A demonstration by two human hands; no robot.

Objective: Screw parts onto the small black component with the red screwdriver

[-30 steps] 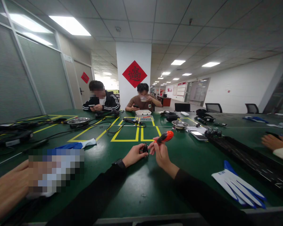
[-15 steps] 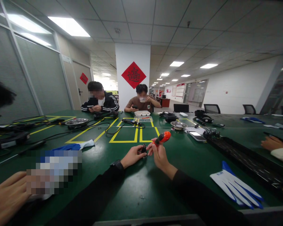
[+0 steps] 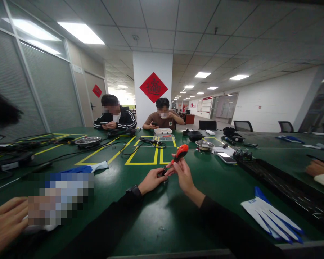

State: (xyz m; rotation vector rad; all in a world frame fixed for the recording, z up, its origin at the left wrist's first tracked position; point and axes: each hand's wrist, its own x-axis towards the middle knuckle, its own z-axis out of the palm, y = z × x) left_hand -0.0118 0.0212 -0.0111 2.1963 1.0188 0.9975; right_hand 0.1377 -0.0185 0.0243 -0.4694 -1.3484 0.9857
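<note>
My left hand (image 3: pixel 152 181), with a dark watch at its wrist, is closed around a small black part with shiny metal ends (image 3: pixel 165 181), held upright at the table. My right hand (image 3: pixel 184 176) grips a screwdriver with a red-and-black handle (image 3: pixel 181 152). It is tilted, its handle up and to the right and its lower end pointing down toward the part. Fingers of both hands nearly meet there, so whether the tip touches the part is hidden.
Blue-and-white work gloves (image 3: pixel 270 216) lie at right, beside a long black tray (image 3: pixel 275 183) of parts. Metal bowls (image 3: pixel 205 144), a phone (image 3: pixel 225 157) and cables (image 3: pixel 124 149) are farther back. Another person's hand (image 3: pixel 8 223) rests at left; two people sit across the green table.
My right hand has brought the screwdriver left, closer to the part, and its handle now stands steeper. My left hand keeps nearly the same place around the part.
</note>
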